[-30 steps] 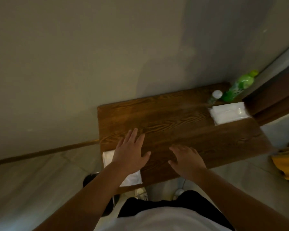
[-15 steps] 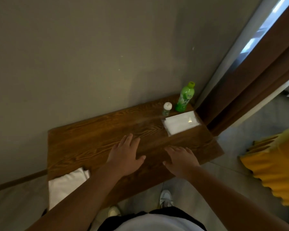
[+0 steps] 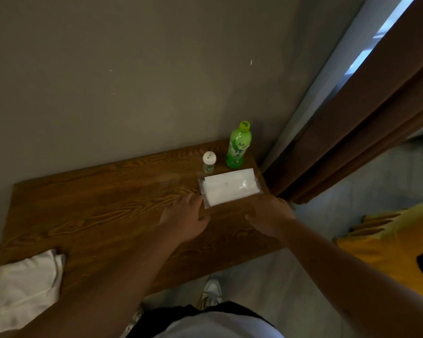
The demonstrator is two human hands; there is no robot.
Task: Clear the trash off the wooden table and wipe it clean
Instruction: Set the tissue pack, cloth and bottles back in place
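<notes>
A dark wooden table [image 3: 95,215] stands against a grey wall. At its far right end lies a clear plastic pack of white tissues [image 3: 230,189]. Behind the pack stand a green drink bottle [image 3: 238,146] and a small shaker with a white perforated cap [image 3: 208,162]. A folded white cloth [image 3: 26,287] lies on the table's near left corner. My left hand [image 3: 185,219] rests flat on the wood, fingertips at the pack's left edge. My right hand [image 3: 270,213] hovers palm down by the pack's near right corner. Both hands hold nothing.
Brown curtains [image 3: 366,113] hang right of the table beside a bright window strip. A yellow fabric object [image 3: 386,242] sits low at the right. The floor is pale tile, with my shoe [image 3: 211,292] beneath the table's front edge.
My view has swung right, so the table's right end and curtains are now central. Both hands have slid right and forward along the table, reaching the tissue pack.
</notes>
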